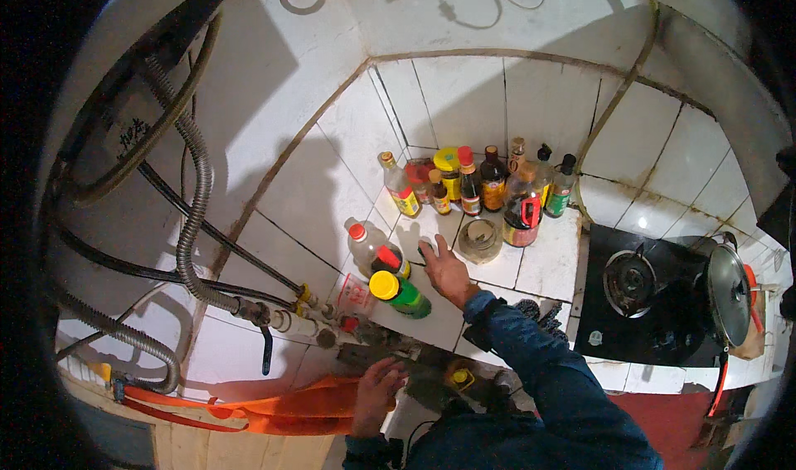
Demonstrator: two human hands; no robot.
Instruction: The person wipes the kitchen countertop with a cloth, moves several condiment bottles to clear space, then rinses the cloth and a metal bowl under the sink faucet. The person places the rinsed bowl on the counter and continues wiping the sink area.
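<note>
My right hand [449,275] reaches over the white tiled counter [429,333], fingers spread downward. A small dark spot shows beside its fingertips; whether it is a held thing is unclear. Just right of the fingers stands a squat glass jar [479,242]. To their left are a green bottle with a yellow cap [407,299] and, behind it, a clear plastic jug with a red cap and handle [371,246], dark liquid low inside. My left hand [378,388] hangs below the counter's front edge, fingers slightly apart and nothing visible in them, by an orange plastic bag [298,408].
Several sauce bottles [471,184] line the back wall, with a larger red-handled jug [522,218] in front. At right, a black gas hob [647,327] carries a lidded pan [729,296], its handle jutting past the edge. Pipes with a valve [266,345] project at left.
</note>
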